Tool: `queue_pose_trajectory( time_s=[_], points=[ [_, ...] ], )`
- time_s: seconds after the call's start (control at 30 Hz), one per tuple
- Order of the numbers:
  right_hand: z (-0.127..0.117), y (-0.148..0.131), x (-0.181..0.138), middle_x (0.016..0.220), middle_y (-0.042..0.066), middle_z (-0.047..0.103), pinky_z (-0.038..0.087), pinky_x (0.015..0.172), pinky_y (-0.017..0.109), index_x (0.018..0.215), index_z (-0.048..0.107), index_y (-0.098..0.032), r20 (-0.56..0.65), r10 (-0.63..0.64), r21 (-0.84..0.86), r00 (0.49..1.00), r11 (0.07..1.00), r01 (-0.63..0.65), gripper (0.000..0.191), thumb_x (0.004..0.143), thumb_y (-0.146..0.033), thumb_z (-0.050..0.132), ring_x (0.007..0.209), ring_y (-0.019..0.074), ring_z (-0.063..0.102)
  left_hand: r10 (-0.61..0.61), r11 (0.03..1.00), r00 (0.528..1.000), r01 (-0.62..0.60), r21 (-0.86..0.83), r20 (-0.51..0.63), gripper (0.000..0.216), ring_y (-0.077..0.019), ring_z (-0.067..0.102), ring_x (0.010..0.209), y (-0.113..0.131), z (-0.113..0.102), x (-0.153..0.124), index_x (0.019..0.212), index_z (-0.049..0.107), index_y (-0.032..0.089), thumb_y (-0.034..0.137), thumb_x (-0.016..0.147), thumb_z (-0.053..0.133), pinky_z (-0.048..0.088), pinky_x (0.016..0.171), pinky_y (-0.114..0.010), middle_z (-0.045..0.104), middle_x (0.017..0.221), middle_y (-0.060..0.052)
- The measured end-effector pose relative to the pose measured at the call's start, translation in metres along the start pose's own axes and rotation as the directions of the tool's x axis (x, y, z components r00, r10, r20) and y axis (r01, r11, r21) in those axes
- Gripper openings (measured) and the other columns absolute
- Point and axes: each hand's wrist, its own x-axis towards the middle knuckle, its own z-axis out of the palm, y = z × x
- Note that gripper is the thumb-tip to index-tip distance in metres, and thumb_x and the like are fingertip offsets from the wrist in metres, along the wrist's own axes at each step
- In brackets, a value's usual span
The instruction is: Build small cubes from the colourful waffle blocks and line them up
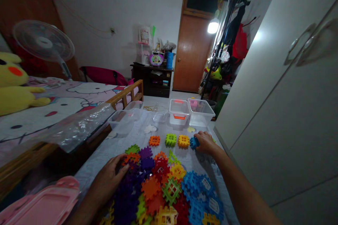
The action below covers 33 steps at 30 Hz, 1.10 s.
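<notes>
While the left hand (109, 179) lies open on a big heap of plastic waffle blocks (158, 190), the right hand (206, 142) is closed on a blue block (194, 143), with its fingers curled over the block so that only part of it shows. The left fingers (123, 170) touch purple and orange blocks at the edge of the heap, and they do not seem to pinch anything. The heap sits near the close edge of a grey table (113, 158) and has many colors in it: blue, red, purple, green and yellow. Past the heap, an orange block (154, 140), a green block (170, 140) and a yellow block (183, 141) lie flat in a short row, and the blue block is at the end of that row, just beside the yellow one. Near the far edge of the table stand two see-through boxes — one with orange handles (179, 111) and one with something pink inside (200, 112). Two more see-through boxes (124, 117) stand toward the left edge, by a crinkly plastic bag (81, 126). A pink box lid (44, 200) is by the close left corner, and a tall white wardrobe (277, 95) stands along the right edge.
</notes>
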Motion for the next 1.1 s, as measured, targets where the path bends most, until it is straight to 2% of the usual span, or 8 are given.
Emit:
queue_pose_trajectory(
  time_s=[0.17, 0.33, 0.43, 0.57, 0.73, 0.87, 0.93, 1.1],
  points=[
    [-0.014, -0.005, -0.017, 0.135, 0.014, 0.051, 0.037, 0.097, 0.041, 0.135, 0.049, -0.018, -0.088, 0.008, 0.048, 0.996, 0.999, -0.004, 0.068, 0.069, -0.024, 0.067, 0.122, 0.0323, 0.045, 0.02, 1.0, 1.0, -0.02, 0.001, -0.005, 0.053, -0.0255, 0.065, 0.107, 0.003, -0.002, 0.0, 0.114, 0.063, 0.017, 0.054, 0.079, 0.048, 0.05, 0.097, -0.037, 0.068, 0.116, -0.009],
    [-0.023, 0.001, -0.066, 0.134, 0.013, 0.053, 0.038, 0.102, 0.038, 0.133, 0.05, -0.017, -0.141, -0.022, 0.194, 0.99, 0.98, 0.049, 0.056, 0.078, -0.024, 0.059, 0.122, 0.0264, 0.048, 0.019, 1.0, 1.0, -0.02, 0.023, 0.004, 0.052, -0.0258, 0.065, 0.107, 0.003, -0.003, -0.001, 0.116, 0.061, 0.017, 0.052, 0.08, 0.047, 0.05, 0.097, -0.039, 0.068, 0.117, -0.011],
    [-0.012, 0.002, -0.104, 0.122, 0.01, 0.062, 0.045, 0.094, 0.034, 0.128, 0.053, -0.02, -0.033, -0.039, 0.421, 0.999, 0.906, 0.049, 0.048, 0.08, -0.028, 0.058, 0.108, 0.0223, 0.059, 0.02, 0.999, 1.0, -0.02, 0.031, 0.014, 0.05, -0.0249, 0.064, 0.107, 0.005, -0.005, -0.002, 0.116, 0.061, 0.017, 0.051, 0.081, 0.047, 0.049, 0.097, -0.038, 0.067, 0.117, -0.011],
    [0.006, -0.009, -0.138, 0.121, 0.01, 0.061, 0.047, 0.09, 0.033, 0.123, 0.056, -0.021, 0.123, -0.024, 0.51, 0.992, 0.859, -0.042, 0.051, 0.074, -0.033, 0.065, 0.1, 0.0227, 0.061, 0.027, 0.999, 1.0, -0.027, 0.024, 0.012, 0.05, -0.0252, 0.064, 0.108, 0.01, -0.006, -0.002, 0.114, 0.062, 0.017, 0.051, 0.08, 0.048, 0.049, 0.098, -0.038, 0.067, 0.117, -0.011],
    [0.009, -0.02, -0.141, 0.109, 0.008, 0.063, 0.045, 0.088, 0.032, 0.107, 0.06, -0.019, 0.084, 0.009, 0.499, 0.996, 0.865, -0.05, 0.041, 0.067, -0.025, 0.065, 0.098, 0.0229, 0.059, 0.02, 1.0, 1.0, -0.02, 0.002, 0.0, 0.05, -0.025, 0.065, 0.106, 0.009, -0.005, -0.001, 0.113, 0.062, 0.017, 0.051, 0.079, 0.049, 0.049, 0.097, -0.037, 0.069, 0.115, -0.01],
    [0.008, -0.012, -0.134, 0.09, 0.005, 0.069, 0.047, 0.072, 0.028, 0.094, 0.065, -0.019, 0.063, 0.035, 0.606, 0.997, 0.793, -0.066, 0.023, 0.08, -0.029, 0.05, 0.081, 0.0198, 0.063, 0.01, 1.0, 0.999, -0.01, 0.011, 0.031, 0.052, -0.0251, 0.065, 0.107, 0.007, -0.005, -0.001, 0.116, 0.06, 0.016, 0.052, 0.081, 0.048, 0.049, 0.096, -0.037, 0.067, 0.117, -0.011],
    [0.014, -0.004, -0.13, 0.085, 0.005, 0.07, 0.047, 0.072, 0.028, 0.09, 0.067, -0.019, 0.012, 0.061, 0.645, 0.998, 0.762, -0.054, 0.031, 0.086, -0.035, 0.041, 0.079, 0.0202, 0.064, 0.013, 1.0, 0.999, -0.014, 0.025, 0.031, 0.052, -0.0248, 0.065, 0.107, 0.007, -0.004, -0.001, 0.116, 0.061, 0.016, 0.052, 0.081, 0.047, 0.049, 0.096, -0.036, 0.067, 0.117, -0.011],
    [0.037, 0.01, -0.119, 0.104, 0.008, 0.072, 0.048, 0.088, 0.035, 0.104, 0.069, -0.018, -0.1, 0.179, 0.697, 0.979, 0.715, -0.059, 0.039, 0.088, -0.041, 0.042, 0.097, 0.0252, 0.065, 0.035, 0.999, 0.999, -0.035, 0.034, 0.003, 0.05, -0.0244, 0.065, 0.106, 0.004, -0.004, 0.0, 0.115, 0.062, 0.018, 0.052, 0.081, 0.048, 0.049, 0.096, -0.035, 0.068, 0.116, -0.009]
  ],
)
